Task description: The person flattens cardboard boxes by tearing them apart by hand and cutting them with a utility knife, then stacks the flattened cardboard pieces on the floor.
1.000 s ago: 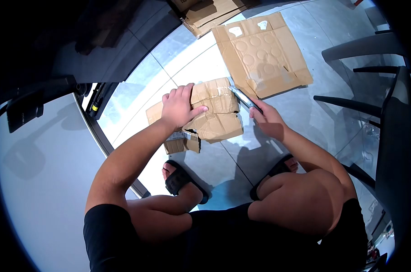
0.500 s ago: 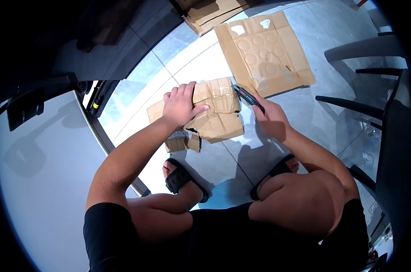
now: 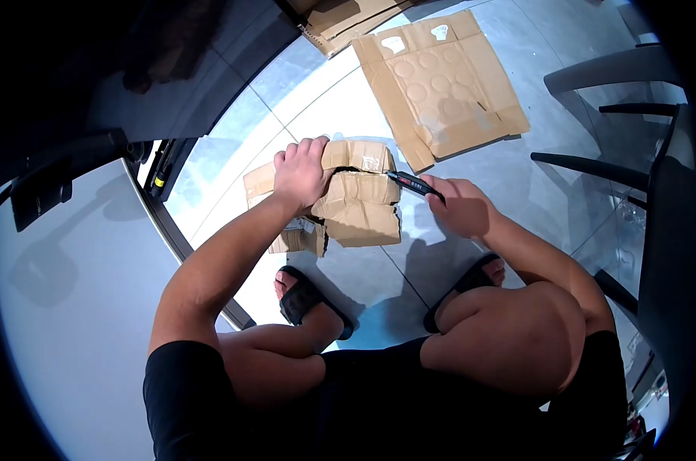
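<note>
A worn brown cardboard box (image 3: 359,215) sits on the floor in front of my feet, with torn lower edges and a dark gap across its upper part. My left hand (image 3: 300,175) grips its upper left part, fingers curled over the top; the thumb is mostly hidden. In my right hand (image 3: 462,206) is a black box cutter (image 3: 413,184), fingers closed round its handle. The cutter's tip points left and meets the box's right edge at the end of the gap.
A flattened cardboard sheet (image 3: 440,92) with round marks lies beyond the box. More cardboard (image 3: 348,23) is at the top. Black chair legs (image 3: 594,170) reach in from the right, and a white panel (image 3: 79,253) stands at left. My sandalled feet (image 3: 306,300) flank the near floor.
The cutter has moved down and left along the box's right edge and lies flatter. A gap has opened across the box's upper part. My left thumb has moved off the front.
</note>
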`<action>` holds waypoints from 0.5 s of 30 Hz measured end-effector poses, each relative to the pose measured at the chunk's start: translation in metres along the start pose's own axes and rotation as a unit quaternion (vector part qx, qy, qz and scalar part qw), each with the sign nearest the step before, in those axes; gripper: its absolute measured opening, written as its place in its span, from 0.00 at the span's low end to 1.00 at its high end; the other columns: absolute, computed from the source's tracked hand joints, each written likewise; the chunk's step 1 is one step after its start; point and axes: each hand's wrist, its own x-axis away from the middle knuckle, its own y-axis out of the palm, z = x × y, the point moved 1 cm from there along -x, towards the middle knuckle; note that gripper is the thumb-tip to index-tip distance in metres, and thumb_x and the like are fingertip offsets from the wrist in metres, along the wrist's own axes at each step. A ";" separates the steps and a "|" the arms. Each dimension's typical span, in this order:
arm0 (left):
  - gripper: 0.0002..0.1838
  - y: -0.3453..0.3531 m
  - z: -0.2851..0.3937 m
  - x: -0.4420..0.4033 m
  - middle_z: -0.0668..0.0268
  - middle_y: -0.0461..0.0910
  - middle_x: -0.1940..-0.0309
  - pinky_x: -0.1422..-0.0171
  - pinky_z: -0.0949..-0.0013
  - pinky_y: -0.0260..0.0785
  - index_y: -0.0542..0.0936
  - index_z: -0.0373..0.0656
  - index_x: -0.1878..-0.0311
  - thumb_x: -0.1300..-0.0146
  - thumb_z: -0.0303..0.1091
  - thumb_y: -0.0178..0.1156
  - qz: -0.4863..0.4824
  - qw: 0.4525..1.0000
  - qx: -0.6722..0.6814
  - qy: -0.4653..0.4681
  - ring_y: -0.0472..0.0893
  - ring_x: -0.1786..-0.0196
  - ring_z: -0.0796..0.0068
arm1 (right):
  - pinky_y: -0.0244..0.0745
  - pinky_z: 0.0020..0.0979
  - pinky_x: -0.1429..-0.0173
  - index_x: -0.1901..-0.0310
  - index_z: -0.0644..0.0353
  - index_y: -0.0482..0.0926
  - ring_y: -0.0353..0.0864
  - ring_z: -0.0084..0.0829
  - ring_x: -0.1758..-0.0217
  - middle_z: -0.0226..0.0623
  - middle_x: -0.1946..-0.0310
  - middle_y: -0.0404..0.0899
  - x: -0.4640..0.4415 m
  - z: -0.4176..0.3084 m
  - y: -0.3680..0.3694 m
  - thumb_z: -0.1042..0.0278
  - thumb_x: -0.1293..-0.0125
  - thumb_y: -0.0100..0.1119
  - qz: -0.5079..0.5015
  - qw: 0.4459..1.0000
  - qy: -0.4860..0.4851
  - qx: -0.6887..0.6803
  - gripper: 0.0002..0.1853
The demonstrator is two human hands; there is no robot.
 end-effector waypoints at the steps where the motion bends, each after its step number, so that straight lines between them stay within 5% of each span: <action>1: 0.37 0.002 -0.001 0.000 0.58 0.75 0.32 0.24 0.44 0.60 0.66 0.51 0.19 0.24 0.55 0.63 -0.003 1.000 -0.003 0.001 0.74 0.30 0.53 | 0.78 0.53 0.54 0.32 0.59 0.79 0.83 0.58 0.61 0.53 0.66 0.84 0.003 0.001 0.001 0.69 0.22 0.57 -0.012 1.000 -0.012 -0.024 0.20; 7: 0.43 -0.004 -0.002 0.004 0.57 0.77 0.33 0.27 0.42 0.62 0.71 0.48 0.21 0.26 0.70 0.57 0.026 1.000 0.007 0.014 0.75 0.31 0.52 | 0.80 0.51 0.51 0.31 0.66 0.78 0.85 0.58 0.56 0.53 0.61 0.86 0.011 0.015 0.026 0.66 0.21 0.58 0.112 0.993 -0.035 0.028 0.22; 15: 0.50 0.000 0.003 0.001 0.58 0.78 0.34 0.29 0.43 0.62 0.75 0.44 0.25 0.31 0.81 0.54 0.029 0.999 -0.014 -0.013 0.75 0.32 0.54 | 0.81 0.45 0.41 0.28 0.67 0.77 0.87 0.57 0.49 0.58 0.52 0.87 0.025 0.002 0.005 0.62 0.20 0.57 0.085 0.994 0.058 -0.047 0.25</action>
